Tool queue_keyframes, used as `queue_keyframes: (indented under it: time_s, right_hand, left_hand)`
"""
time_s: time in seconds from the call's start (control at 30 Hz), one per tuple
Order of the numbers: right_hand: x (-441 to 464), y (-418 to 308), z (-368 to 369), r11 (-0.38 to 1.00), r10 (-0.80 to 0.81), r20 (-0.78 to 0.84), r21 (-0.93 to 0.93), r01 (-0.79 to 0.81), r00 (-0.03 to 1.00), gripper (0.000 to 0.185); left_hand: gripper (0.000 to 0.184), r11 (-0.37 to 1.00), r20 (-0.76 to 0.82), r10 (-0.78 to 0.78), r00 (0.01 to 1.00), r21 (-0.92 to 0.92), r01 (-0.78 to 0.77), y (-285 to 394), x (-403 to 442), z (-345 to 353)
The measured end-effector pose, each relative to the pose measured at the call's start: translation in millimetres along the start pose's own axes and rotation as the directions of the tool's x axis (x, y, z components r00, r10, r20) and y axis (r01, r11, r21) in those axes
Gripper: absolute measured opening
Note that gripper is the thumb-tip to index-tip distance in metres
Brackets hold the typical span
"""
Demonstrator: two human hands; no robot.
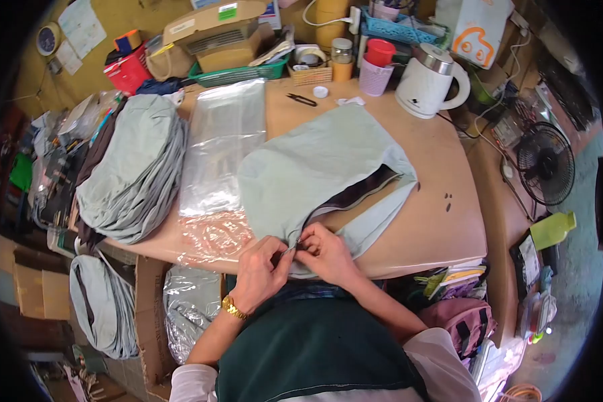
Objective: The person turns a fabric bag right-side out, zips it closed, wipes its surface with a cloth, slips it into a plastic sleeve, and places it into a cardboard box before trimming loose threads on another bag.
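A pale grey-green cloth bag (315,157) lies across the front of the table. Its long opening shows a dark lining, and a strap-like band (378,218) of the same cloth runs along the right side. At the bag's near corner, close to the table's front edge, my left hand (258,266) pinches the cloth between thumb and fingers. My right hand (325,256) is closed on the same corner, fingertips almost touching the left ones. Whatever small part sits between the fingertips is hidden.
Left of the bag lie clear plastic sleeves (222,147) and a stack of similar grey-green cloth pieces (137,167). Small black thread snips (302,100), a white kettle (425,84) and a lilac cup (376,77) stand or lie at the back. A black fan (545,163) is at right.
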State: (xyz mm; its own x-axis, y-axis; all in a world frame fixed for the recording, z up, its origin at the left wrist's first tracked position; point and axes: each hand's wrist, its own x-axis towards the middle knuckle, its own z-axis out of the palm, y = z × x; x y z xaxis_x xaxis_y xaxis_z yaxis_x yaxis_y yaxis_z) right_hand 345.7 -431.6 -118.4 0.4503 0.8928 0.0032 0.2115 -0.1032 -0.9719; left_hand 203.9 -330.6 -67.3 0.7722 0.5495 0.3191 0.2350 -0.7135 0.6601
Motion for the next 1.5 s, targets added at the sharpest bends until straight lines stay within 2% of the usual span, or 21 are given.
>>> queue_keyframes:
  time_s: [0.03, 0.1, 0.17, 0.2, 0.3, 0.43, 0.5, 0.57, 0.63, 0.73, 0.8, 0.87, 0.97, 1.03, 1.07, 1.13, 1.2, 1.27, 1.4, 1.47, 1.5]
  right_hand:
    - [-1, 6, 5, 0.975, 0.039, -0.001, 0.22, -0.038, 0.999, 0.022]
    - [-7, 9, 12, 0.966, 0.064, -0.058, 0.254, -0.047, 0.996, 0.023]
    - [-12, 9, 15, 0.973, -0.055, -0.18, 0.211, 0.094, 0.982, 0.022]
    - [-8, 6, 10, 0.956, -0.28, -0.22, 0.024, 0.292, 0.934, 0.02]
    - [-4, 4, 3, 0.895, -0.444, -0.232, -0.155, 0.418, 0.865, 0.013]
    - [-7, -4, 9, 0.912, -0.411, -0.249, -0.092, 0.401, 0.877, 0.007]
    - [-5, 1, 10, 0.913, -0.404, -0.156, -0.133, 0.386, 0.901, 0.006]
    - [-3, 1, 8, 0.902, -0.426, -0.174, -0.158, 0.402, 0.888, 0.007]
    - [1, 6, -4, 0.945, -0.309, -0.201, -0.177, 0.276, 0.93, 0.005]
    - [24, 15, -46, 0.883, -0.412, -0.366, -0.387, 0.267, 0.834, 0.006]
    - [38, 19, -90, 0.608, -0.707, -0.343, -0.74, 0.286, 0.618, 0.008]
    - [34, 29, -132, 0.544, -0.677, -0.456, -0.839, -0.025, 0.578, 0.011]
    - [7, 15, -163, 0.57, -0.638, -0.507, -0.817, -0.087, 0.58, 0.011]
    - [-14, 16, -173, 0.681, -0.268, -0.408, -0.721, -0.128, 0.873, 0.01]
    - [-18, 11, -184, 0.681, -0.273, -0.396, -0.723, -0.114, 0.877, 0.01]
    - [-23, 2, -199, 0.945, -0.082, -0.426, -0.321, -0.065, 0.901, 0.014]
    - [9, 6, -208, 0.958, -0.11, -0.435, -0.284, -0.02, 0.894, 0.017]
    - [50, 8, -212, 0.966, -0.135, -0.423, -0.257, 0.025, 0.896, 0.022]
    - [131, 15, -192, 0.967, -0.244, -0.325, -0.151, 0.205, 0.914, 0.025]
    - [151, 12, -186, 0.986, -0.024, -0.151, 0.162, 0.048, 0.988, 0.023]
    - [161, 17, -188, 0.985, -0.029, -0.149, 0.163, 0.053, 0.988, 0.023]
  left_hand:
    - [0.013, 1.0, -0.008, 0.01, 1.0, 0.003, -0.01, 1, 0, 1]
    - [0.014, 0.998, -0.017, -0.012, 1.0, -0.067, 0.011, 3, -2, 4]
    - [0.015, 0.992, 0.001, -0.096, 0.995, -0.084, 0.095, 6, -3, 1]
    - [0.017, 0.997, -0.008, -0.045, 0.999, -0.056, 0.044, 4, -3, 1]
    - [0.019, 0.998, -0.012, 0.056, 0.998, 0.015, -0.056, 4, -3, 0]
    - [0.019, 0.999, -0.06, -0.046, 0.997, -0.006, 0.046, 6, -4, 2]
    - [0.019, 0.997, 0.048, -0.057, 0.997, 0.053, 0.054, -7, -8, 3]
    - [0.018, 0.998, 0.047, -0.049, 0.998, 0.044, 0.047, -6, -10, 2]
    - [0.018, 0.998, 0.046, -0.045, 0.998, 0.035, 0.043, -4, -12, -1]
    - [0.018, 0.995, 0.054, -0.1, 0.994, 0.024, 0.099, -2, -14, -12]
    - [0.018, 0.994, 0.003, -0.071, 0.997, 0.082, 0.07, -3, -16, -20]
    - [0.018, 0.99, -0.026, -0.093, 0.995, 0.102, 0.095, -11, -21, -36]
    - [0.017, 0.974, -0.042, -0.205, 0.978, 0.085, 0.208, -16, -27, -53]
    - [0.018, 0.977, 0.095, -0.193, 0.976, 0.113, 0.182, -30, -32, -61]
    - [0.018, 0.975, 0.083, -0.202, 0.976, 0.116, 0.191, -35, -31, -69]
    - [0.03, 0.981, -0.101, -0.186, 0.977, 0.045, 0.191, -48, -19, -91]
    - [0.045, 0.988, -0.324, -0.143, 0.935, 0.006, 0.153, -83, -1, -85]
    - [0.05, 0.981, -0.335, 0.032, 0.942, 0.189, 0.034, -83, 33, -80]
    - [0.045, 0.994, -0.36, 0.004, 0.933, 0.104, 0.036, -111, 73, -53]
    - [0.028, 0.991, -0.306, -0.135, 0.942, -0.042, 0.128, -120, 82, -47]
    - [0.028, 0.991, -0.31, -0.133, 0.941, -0.039, 0.127, -124, 84, -44]
